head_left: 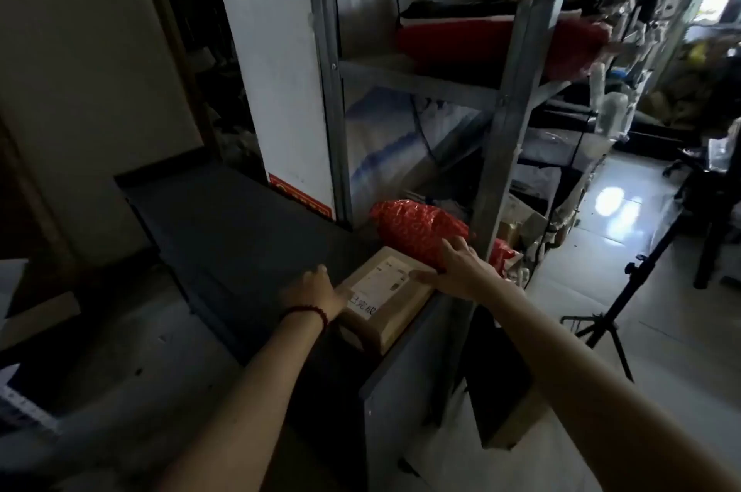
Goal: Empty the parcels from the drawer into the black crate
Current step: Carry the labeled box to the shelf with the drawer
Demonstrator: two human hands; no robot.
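Brown cardboard box (pixel 383 297) sits on the dark cabinet top (pixel 224 219), held between two hands. The left hand (pixel 312 291) presses its left side; the right hand (pixel 461 267), fingers spread, lies flat on its far right corner, touching the red bag (pixel 413 231) behind the box. The box's white label (pixel 361 301) reads "已完成".

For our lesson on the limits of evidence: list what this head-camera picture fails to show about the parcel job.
- Black crate: not identifiable in the dark head view.
- Drawer interior: hidden by shadow and the cardboard parcel.
- Left hand grip: fingers hidden behind the parcel.
- Red parcel: right hand covers its near end.
- Parcel label: too small.
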